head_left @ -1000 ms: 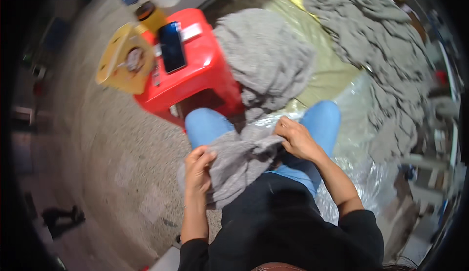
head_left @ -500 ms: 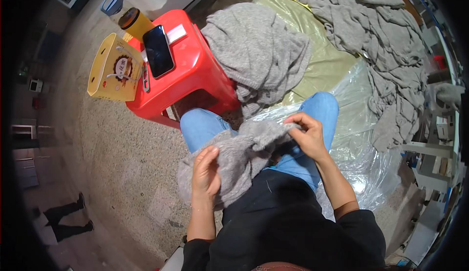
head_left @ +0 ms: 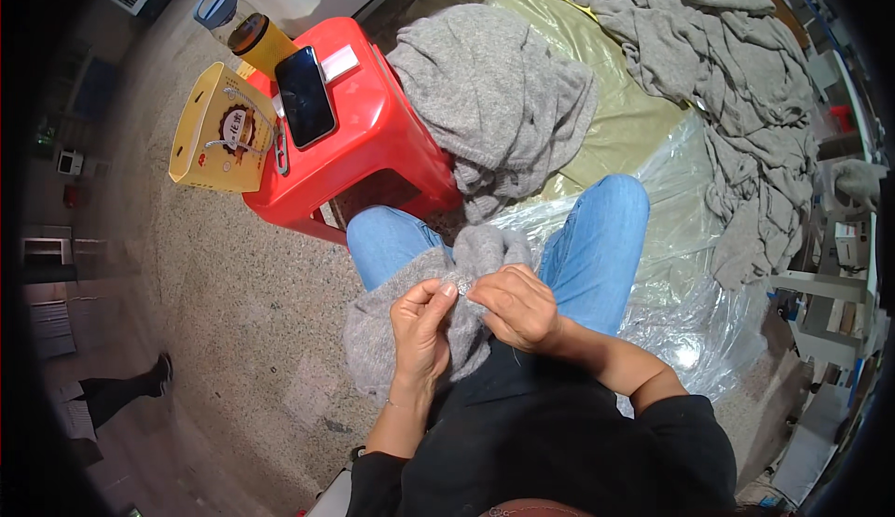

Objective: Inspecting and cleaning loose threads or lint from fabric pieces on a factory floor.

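A grey knitted fabric piece (head_left: pixel 387 330) lies across my lap, mostly over my left thigh, with a bunched part (head_left: pixel 489 247) between my knees. My left hand (head_left: pixel 421 330) pinches a bit of the knit between thumb and forefinger. Right beside it, my right hand (head_left: pixel 515 304) is closed on the same edge, its fingertips almost touching the left thumb. Whether anything small is also held between the fingertips cannot be made out.
Ahead on the left stands a red plastic stool (head_left: pixel 359 158) bearing a phone (head_left: pixel 305 97), a drink bottle (head_left: pixel 261 43), a yellow paper bag (head_left: pixel 222 135) and small thread snips (head_left: pixel 281 149). Grey knit heaps (head_left: pixel 494 88) lie on plastic sheeting (head_left: pixel 643 149). Another person's leg (head_left: pixel 126 391) shows far left.
My right hand has moved left and inward, bringing the knit's edge to my left hand. The left hand has closed from a loose, open pose into a pinch. The other person's legs have shifted.
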### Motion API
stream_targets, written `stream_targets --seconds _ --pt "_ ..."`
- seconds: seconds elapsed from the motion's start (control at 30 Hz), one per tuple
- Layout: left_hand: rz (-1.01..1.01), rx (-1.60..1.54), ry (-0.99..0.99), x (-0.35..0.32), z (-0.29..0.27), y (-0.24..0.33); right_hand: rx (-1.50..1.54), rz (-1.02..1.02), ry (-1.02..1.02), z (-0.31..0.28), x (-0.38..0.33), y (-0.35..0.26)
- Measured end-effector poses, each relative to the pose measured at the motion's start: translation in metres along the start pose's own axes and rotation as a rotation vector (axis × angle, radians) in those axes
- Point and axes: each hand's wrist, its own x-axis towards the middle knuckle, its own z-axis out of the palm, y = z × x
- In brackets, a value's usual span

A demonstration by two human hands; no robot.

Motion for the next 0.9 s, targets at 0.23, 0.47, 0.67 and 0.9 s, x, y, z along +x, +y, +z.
stream_targets --seconds 0.23,0.47,0.67,0.9 --pt "0.198 0.168 -0.003 0.0 -0.008 -0.01 0.01 0.077 -0.085 -0.002 0.004 0.002" --pt "0.252 0.49 -0.244 0.001 -0.025 0.002 0.523 0.587 -0.78 -0.031 0.038 0.02" --pt "0.207 0.528 -0.135 -0.005 -0.022 -0.002 0.386 0.531 -0.619 -0.021 0.026 0.006" --pt "0.687 0.561 0.101 -0.018 -0.008 -0.027 -0.005 0.22 -0.21 0.002 0.001 -0.014"
